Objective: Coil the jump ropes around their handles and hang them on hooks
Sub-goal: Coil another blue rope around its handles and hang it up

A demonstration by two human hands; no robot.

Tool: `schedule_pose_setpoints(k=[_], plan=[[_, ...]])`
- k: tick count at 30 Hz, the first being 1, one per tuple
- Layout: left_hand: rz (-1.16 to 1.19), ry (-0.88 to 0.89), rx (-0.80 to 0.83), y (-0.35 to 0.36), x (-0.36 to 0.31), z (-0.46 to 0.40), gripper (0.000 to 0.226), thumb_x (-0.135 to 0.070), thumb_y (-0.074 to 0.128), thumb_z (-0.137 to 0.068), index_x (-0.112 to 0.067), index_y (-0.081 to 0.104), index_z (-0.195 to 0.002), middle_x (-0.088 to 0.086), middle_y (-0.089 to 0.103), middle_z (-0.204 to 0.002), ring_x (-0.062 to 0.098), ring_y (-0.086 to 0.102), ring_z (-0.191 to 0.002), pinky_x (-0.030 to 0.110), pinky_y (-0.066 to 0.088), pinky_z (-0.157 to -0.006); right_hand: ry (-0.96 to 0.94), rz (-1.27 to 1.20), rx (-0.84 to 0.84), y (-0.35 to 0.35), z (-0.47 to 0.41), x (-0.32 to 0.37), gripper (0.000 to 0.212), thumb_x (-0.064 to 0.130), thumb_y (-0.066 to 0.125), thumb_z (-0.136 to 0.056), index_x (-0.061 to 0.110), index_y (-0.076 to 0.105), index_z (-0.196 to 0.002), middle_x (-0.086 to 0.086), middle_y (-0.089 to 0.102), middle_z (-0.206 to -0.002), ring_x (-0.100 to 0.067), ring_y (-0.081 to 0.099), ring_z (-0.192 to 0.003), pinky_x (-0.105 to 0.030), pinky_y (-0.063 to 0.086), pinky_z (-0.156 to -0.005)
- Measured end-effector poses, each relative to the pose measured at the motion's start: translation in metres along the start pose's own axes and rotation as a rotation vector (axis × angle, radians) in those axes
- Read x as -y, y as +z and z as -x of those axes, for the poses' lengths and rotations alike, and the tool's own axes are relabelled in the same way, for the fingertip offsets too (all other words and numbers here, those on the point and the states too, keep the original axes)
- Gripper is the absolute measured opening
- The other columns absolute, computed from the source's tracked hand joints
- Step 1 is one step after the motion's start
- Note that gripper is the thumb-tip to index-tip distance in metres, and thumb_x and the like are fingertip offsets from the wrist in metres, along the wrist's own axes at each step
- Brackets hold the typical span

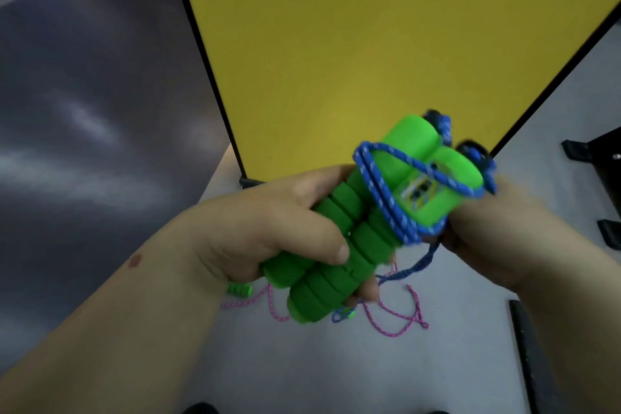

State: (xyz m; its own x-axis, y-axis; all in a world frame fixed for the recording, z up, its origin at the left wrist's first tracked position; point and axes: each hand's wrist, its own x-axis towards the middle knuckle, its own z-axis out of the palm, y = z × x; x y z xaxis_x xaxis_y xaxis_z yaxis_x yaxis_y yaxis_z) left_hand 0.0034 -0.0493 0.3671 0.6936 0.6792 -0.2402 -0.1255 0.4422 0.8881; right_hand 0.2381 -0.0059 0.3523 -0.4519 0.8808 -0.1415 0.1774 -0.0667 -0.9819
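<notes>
My left hand (268, 228) grips two green foam jump-rope handles (339, 245) held side by side, tilted up to the right. A blue rope (376, 191) with white flecks loops a few times around their upper ends. My right hand (497, 239) is behind and to the right of the handles and holds the blue rope where it leaves the coil; its fingers are mostly hidden. A loose length of blue rope hangs below toward the floor. A pink rope (396, 312) lies tangled on the grey floor below, with a small green handle (240, 289) beside it.
A yellow panel (369, 44) with a black frame stands ahead. A dark wall (84, 111) fills the left. Black feet of some equipment (598, 151) sit at the right, and a black bar (534, 363) lies on the floor at lower right.
</notes>
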Motion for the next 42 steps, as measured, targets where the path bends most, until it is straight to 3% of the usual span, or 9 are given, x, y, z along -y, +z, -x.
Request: schedule_pose_setpoints(k=[3,10,14,18,22,29,34,39,42], plan=[[-0.030,0.047,-0.258,-0.001,0.000,-0.008,0.053,0.005,0.062,-0.068,-0.006,0.062,-0.120,0.022,0.075,-0.091,0.034,0.076,-0.078,0.045,0.063,-0.069,0.056,0.082,-0.056,0.007,-0.001,-0.002,0.041,0.038,0.074,-0.088,0.013,0.061,-0.059,-0.013,0.046,-0.060,-0.019,0.038,-0.050,-0.022,0.035,-0.047],[-0.198,0.170,-0.841,-0.002,0.007,-0.025,0.045,0.005,0.067,-0.089,-0.023,0.048,-0.119,0.018,0.074,-0.093,0.036,0.079,-0.082,0.069,0.060,-0.077,0.103,0.238,-0.097,0.009,0.000,0.000,0.023,0.035,0.057,-0.100,0.021,0.072,-0.090,-0.003,0.039,-0.063,-0.023,0.033,-0.061,-0.041,0.030,-0.062],[-0.511,0.136,-1.015,-0.007,0.013,-0.026,0.040,-0.010,0.072,-0.086,-0.039,0.052,-0.105,0.000,0.074,-0.086,0.027,0.076,-0.075,0.053,0.063,-0.063,0.039,0.306,-0.083,0.012,0.003,0.005,0.021,0.036,0.055,-0.098,0.023,0.071,-0.092,0.000,0.040,-0.061,-0.019,0.034,-0.058,-0.037,0.030,-0.056],[-0.911,0.014,-0.889,-0.003,0.010,-0.024,0.045,-0.014,0.071,-0.080,-0.047,0.061,-0.109,-0.011,0.070,-0.088,0.010,0.065,-0.065,0.031,0.053,-0.059,-0.122,0.484,-0.086,0.015,0.005,0.006,0.016,0.034,0.060,-0.098,0.028,0.071,-0.089,0.004,0.058,-0.064,-0.019,0.048,-0.055,-0.036,0.043,-0.053],[-0.972,-0.140,-0.637,-0.002,-0.001,-0.015,0.050,-0.014,0.070,-0.076,-0.051,0.071,-0.110,-0.012,0.077,-0.091,0.018,0.074,-0.078,0.041,0.062,-0.068,-0.152,0.427,-0.221,0.009,0.004,0.007,0.004,0.031,0.080,-0.083,0.032,0.076,-0.082,-0.002,0.073,-0.075,-0.029,0.068,-0.075,-0.048,0.058,-0.071],[-0.554,-0.074,-0.356,-0.009,-0.008,-0.001,0.055,-0.004,0.072,-0.069,-0.036,0.080,-0.112,-0.002,0.082,-0.097,0.013,0.074,-0.080,0.031,0.058,-0.071,-0.140,0.004,-0.185,-0.009,0.000,0.006,0.022,0.033,0.084,-0.058,0.020,0.079,-0.075,0.008,0.066,-0.061,-0.003,0.056,-0.053,-0.014,0.044,-0.050],[-0.056,0.091,-0.101,-0.011,-0.004,0.000,0.055,0.006,0.071,-0.069,-0.010,0.074,-0.122,0.021,0.077,-0.101,0.036,0.077,-0.078,0.036,0.061,-0.065,-0.058,-0.164,-0.049,-0.021,-0.003,-0.002,0.017,0.004,0.070,-0.086,0.021,0.074,-0.084,-0.005,0.072,-0.080,-0.019,0.069,-0.072,-0.034,0.060,-0.068],[0.061,0.263,-0.383,-0.003,0.001,-0.016,0.046,0.007,0.064,-0.077,-0.012,0.061,-0.118,0.021,0.075,-0.098,0.039,0.076,-0.080,0.040,0.062,-0.065,0.008,-0.012,-0.152,-0.003,-0.004,-0.007,0.024,0.020,0.069,-0.085,0.018,0.063,-0.062,-0.005,0.049,-0.057,-0.018,0.042,-0.052,-0.024,0.037,-0.051],[0.097,0.369,-0.622,-0.001,0.002,-0.025,0.043,0.005,0.069,-0.076,-0.014,0.055,-0.113,0.019,0.073,-0.094,0.038,0.075,-0.077,0.042,0.062,-0.066,0.059,0.049,-0.086,0.005,-0.002,-0.001,0.032,0.029,0.054,-0.103,0.014,0.074,-0.083,-0.006,0.043,-0.060,-0.016,0.035,-0.050,-0.023,0.031,-0.046]])
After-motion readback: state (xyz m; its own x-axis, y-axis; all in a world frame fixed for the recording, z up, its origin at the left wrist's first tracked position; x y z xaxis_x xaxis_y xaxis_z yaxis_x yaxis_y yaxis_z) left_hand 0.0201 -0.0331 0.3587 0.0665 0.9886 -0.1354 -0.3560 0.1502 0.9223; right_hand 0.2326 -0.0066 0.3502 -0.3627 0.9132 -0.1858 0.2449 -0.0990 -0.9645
